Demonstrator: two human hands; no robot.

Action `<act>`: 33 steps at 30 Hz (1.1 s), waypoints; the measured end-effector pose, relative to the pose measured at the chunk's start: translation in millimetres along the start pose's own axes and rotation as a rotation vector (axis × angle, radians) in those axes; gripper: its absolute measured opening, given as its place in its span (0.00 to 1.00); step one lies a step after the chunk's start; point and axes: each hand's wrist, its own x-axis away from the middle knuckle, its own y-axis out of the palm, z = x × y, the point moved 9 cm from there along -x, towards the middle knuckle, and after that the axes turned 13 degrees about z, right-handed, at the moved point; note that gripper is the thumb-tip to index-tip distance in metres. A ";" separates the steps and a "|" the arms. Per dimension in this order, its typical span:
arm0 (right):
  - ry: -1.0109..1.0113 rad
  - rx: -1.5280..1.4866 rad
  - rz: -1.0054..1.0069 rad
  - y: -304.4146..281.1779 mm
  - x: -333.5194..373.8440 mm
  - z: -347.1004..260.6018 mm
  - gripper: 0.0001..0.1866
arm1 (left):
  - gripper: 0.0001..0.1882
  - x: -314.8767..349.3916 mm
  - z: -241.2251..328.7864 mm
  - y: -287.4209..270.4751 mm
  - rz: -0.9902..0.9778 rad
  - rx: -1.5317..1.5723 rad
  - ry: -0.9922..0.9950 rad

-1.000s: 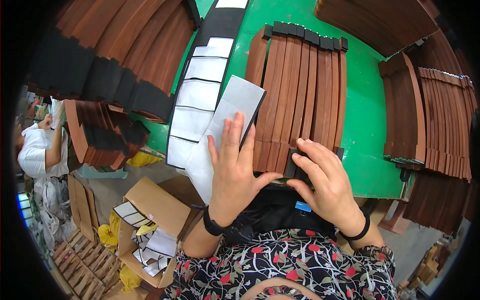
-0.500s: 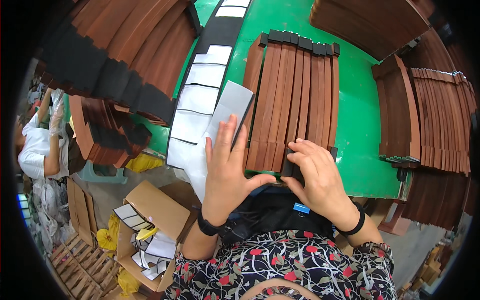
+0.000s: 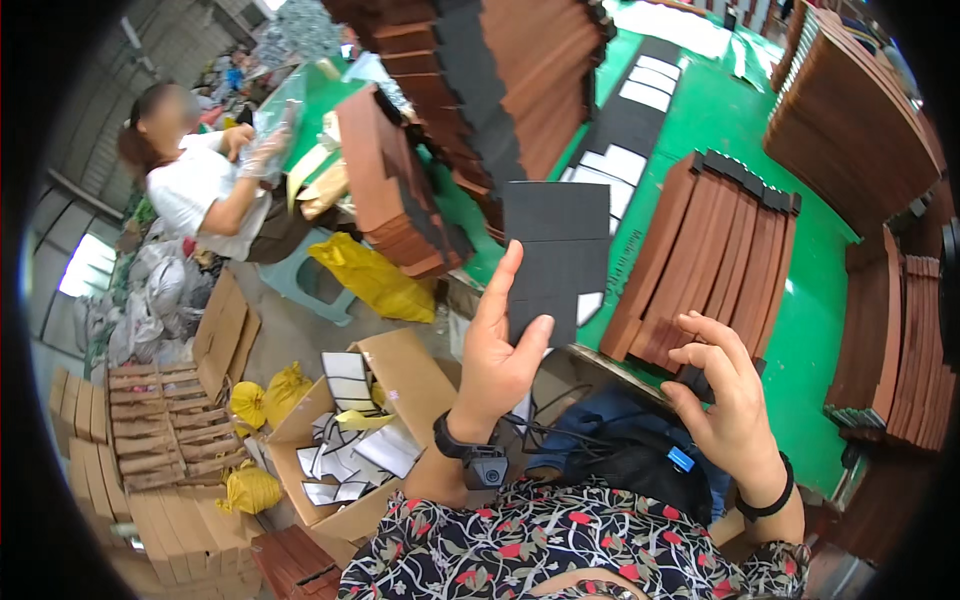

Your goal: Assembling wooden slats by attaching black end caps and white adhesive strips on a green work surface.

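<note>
My left hand (image 3: 500, 365) grips a black foam sheet (image 3: 560, 250), scored into rectangles, by its lower left edge. The sheet is raised, tilted, with its dark face showing. My right hand (image 3: 725, 395) is curved with thumb and fingers apart, close to the near end of a row of reddish-brown wooden slats (image 3: 690, 270). A small black pad (image 3: 697, 382) shows at the slat end between thumb and fingers; whether the fingertips touch it I cannot tell. Black pads (image 3: 745, 178) also cap the slats' far ends.
White backing pieces (image 3: 615, 170) lie on a black strip on the green table (image 3: 820, 320). Tall slat stacks (image 3: 850, 95) stand around. Below left is a cardboard box (image 3: 410, 375) of scraps. A person (image 3: 215, 190) works at the far left beside a stool (image 3: 305, 275).
My left hand has lifted the foam sheet off the strip, and its dark face now shows. My right fingers have loosened at the slat end. The view has swung left.
</note>
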 end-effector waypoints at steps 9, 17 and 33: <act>-0.243 -0.075 0.103 24.6 -21.2 -51.0 0.31 | 0.44 15.6 0.2 8.3 -0.002 0.502 -0.388; -0.261 -0.009 0.112 23.8 -10.5 -51.2 0.34 | 0.44 26.5 14.7 20.2 -0.035 0.457 -0.363; -0.176 -0.047 0.156 16.9 8.5 -38.0 0.34 | 0.45 42.7 8.1 39.1 -0.160 0.620 -0.513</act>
